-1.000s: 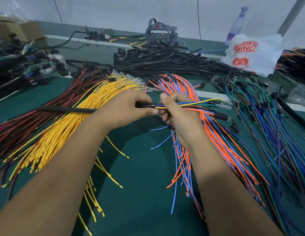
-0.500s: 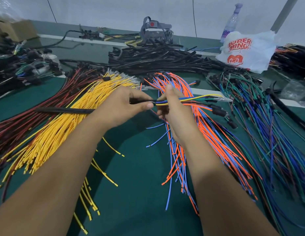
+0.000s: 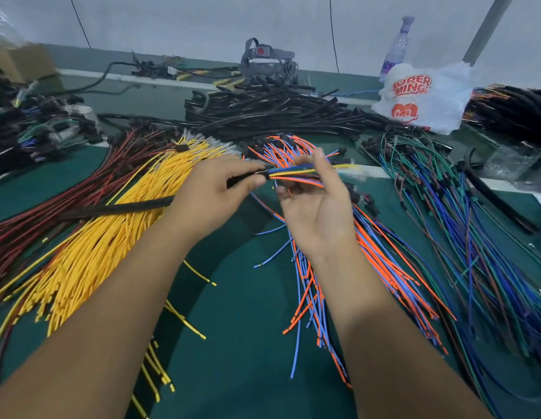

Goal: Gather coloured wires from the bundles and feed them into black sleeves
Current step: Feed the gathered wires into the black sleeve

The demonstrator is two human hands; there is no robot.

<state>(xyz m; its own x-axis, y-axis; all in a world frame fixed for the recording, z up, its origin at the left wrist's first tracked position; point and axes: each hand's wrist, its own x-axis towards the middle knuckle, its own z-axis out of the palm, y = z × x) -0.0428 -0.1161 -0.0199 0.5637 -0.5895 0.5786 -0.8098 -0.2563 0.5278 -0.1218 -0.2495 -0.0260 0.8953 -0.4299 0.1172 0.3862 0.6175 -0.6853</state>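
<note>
1. Two bare hands work over a green table (image 3: 233, 343) strewn with wire bundles.
2. Left hand (image 3: 211, 195) grips a black sleeve (image 3: 118, 208) near its mouth; the sleeve's free length trails left across the yellow wires (image 3: 90, 252).
3. Held wires (image 3: 299, 172), blue, yellow and orange, run from the sleeve's mouth rightward.
4. Right hand (image 3: 317, 213) is palm-up and loosely spread, fingers relaxed; the held wires pass just in front of its raised fingers. Whether a fingertip pinches them, cannot tell; motion blur.
5. Orange and blue wires (image 3: 369, 267) lie beneath the right hand; dark red wires (image 3: 51, 213) far left; green and blue wires (image 3: 475, 237) right.
6. Pile of black sleeves (image 3: 278, 113) lies beyond the hands.
7. White plastic bag (image 3: 423, 98), back right, reads "SUPER MING" in red, first letter partly creased.
8. Clear bottle (image 3: 396, 46) stands behind the bag; label unreadable.
</note>
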